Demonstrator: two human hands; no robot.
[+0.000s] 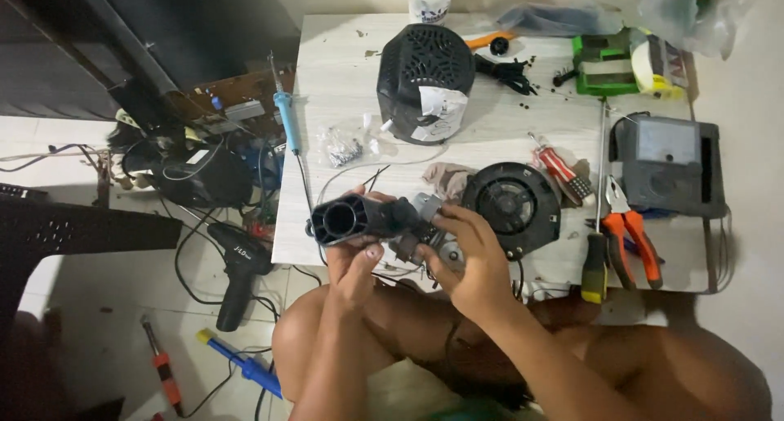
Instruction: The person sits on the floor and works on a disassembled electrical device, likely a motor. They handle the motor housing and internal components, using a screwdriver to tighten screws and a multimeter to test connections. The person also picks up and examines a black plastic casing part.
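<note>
Left hand (353, 262) wraps the black plastic tube housing (359, 218); right hand (467, 258) pinches its small grey motor end (426, 225). Held over the white table's (343, 78) edge; loose parts could likely drop.

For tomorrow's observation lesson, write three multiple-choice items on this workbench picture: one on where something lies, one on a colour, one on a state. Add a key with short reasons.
1. Where does the round fan housing lie?
A. on the floor
B. on the table, just beyond the right hand
C. on top of the grey meter

2. What colour are the handles of the pliers?
A. orange
B. blue
C. white

3. How is the black tube-shaped part held?
A. it lies untouched on the table
B. the left hand grips it while the right hand works at its rear end
C. it hangs from a wire

Key: 1 B, the housing rests flat on the tabletop past the right hand's fingers. 2 A, both handles near the table's right edge are orange. 3 B, the left hand's fingers wrap the tube, open end facing left, and the right hand touches the piece behind it.
</note>
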